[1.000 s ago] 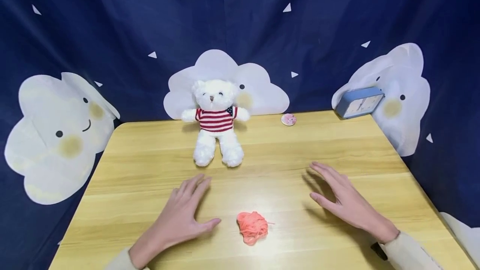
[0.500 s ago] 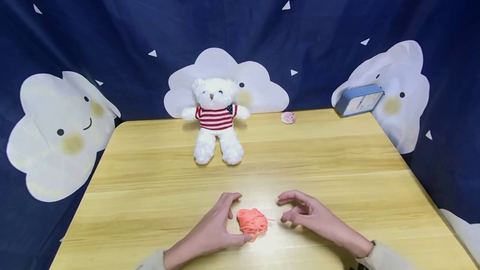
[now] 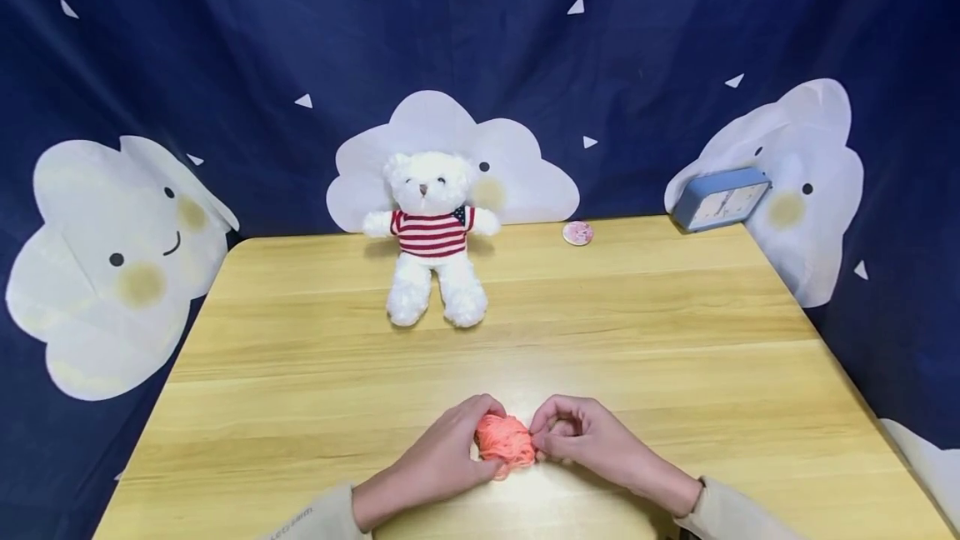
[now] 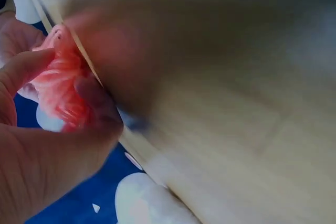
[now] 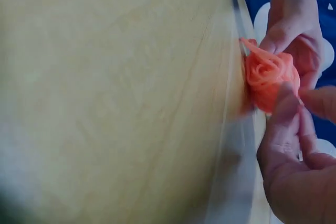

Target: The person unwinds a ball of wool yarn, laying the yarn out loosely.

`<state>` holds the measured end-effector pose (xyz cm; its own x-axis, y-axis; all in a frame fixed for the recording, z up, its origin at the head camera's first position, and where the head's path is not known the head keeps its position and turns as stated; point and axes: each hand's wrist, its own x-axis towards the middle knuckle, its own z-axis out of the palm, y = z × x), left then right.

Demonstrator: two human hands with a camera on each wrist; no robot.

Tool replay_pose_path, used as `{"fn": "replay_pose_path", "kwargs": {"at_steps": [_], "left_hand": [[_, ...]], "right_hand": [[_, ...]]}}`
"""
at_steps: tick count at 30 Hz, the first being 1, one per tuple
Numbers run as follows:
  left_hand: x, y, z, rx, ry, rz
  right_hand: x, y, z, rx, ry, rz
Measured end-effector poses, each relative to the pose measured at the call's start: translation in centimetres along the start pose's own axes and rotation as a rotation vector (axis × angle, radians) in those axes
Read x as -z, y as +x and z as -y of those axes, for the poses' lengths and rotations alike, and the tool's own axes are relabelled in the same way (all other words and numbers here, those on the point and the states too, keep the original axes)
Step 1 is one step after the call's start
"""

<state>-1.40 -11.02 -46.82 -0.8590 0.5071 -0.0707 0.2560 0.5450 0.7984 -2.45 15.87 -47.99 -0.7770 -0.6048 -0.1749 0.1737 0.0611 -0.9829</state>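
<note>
A small bundle of coral-pink yarn (image 3: 507, 442) lies near the front middle of the wooden table (image 3: 637, 298). My left hand (image 3: 447, 450) grips it from the left, thumb at the near side and fingers over the far side. In the left wrist view, the yarn (image 4: 62, 85) shows between thumb and fingers. From the right, my right hand (image 3: 592, 442) pinches at the bundle's edge with thumb and forefinger, where the loose strand end stuck out. The right wrist view shows looped strands on the yarn's side (image 5: 266, 74) just beyond those fingertips.
A white teddy bear (image 3: 432, 236) in a striped sweater sits at the back of the table. Right of it lies a round pink disc (image 3: 577, 233). A blue clock (image 3: 722, 200) stands at the back right corner. A dark blue curtain (image 3: 510, 40) with clouds hangs behind.
Both hands have come inward from apart over the table to the yarn. The left has closed around the bundle, and the right has reached its right edge and pinched there.
</note>
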Motion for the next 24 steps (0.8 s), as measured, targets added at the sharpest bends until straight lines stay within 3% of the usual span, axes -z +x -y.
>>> {"fn": "replay_pose_path", "kwargs": {"at_steps": [5, 10, 13, 16, 24], "left_hand": [[1.2, 0.4, 0.1, 0.027, -0.188, 0.026], [2.1, 0.8, 0.0, 0.084, -0.508, 0.038], [2.6, 1.1, -0.3, 0.073, -0.635, 0.022], [3.0, 1.3, -0.6, 0.041, -0.684, 0.001], [3.5, 2.0, -1.3, -0.069, -0.713, -0.054]], "right_hand": [[0.2, 0.3, 0.7, 0.017, 0.006, -0.036], [0.4, 0.5, 1.4, 0.09, -0.013, -0.074], [0.5, 0.7, 2.0, 0.131, 0.009, -0.077], [0.5, 0.9, 2.7, 0.146, 0.012, -0.088], [0.6, 1.4, 3.9, 0.186, -0.068, -0.158]]}}
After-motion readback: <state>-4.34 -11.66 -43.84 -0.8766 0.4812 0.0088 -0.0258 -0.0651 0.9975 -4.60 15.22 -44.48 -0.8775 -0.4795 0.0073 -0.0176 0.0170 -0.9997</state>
